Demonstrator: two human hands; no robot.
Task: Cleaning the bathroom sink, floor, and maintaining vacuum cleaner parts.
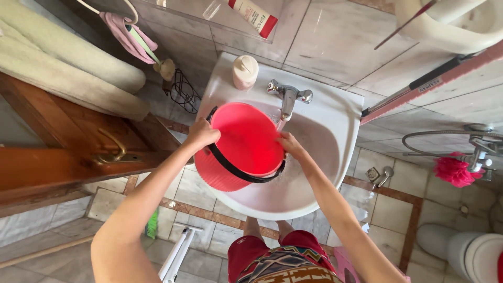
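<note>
Holding red bucket (245, 142) by its rim, left hand (201, 133) and right hand (290, 144) grips closed, under tap (287, 99), over sink (335, 131)

A red ribbed plastic bucket (242, 147) (black handle folded down along its rim) sits tilted in the white sink.

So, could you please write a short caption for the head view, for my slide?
Both hands, left and right, tilt a red bucket in a white sink under the tap.
</note>
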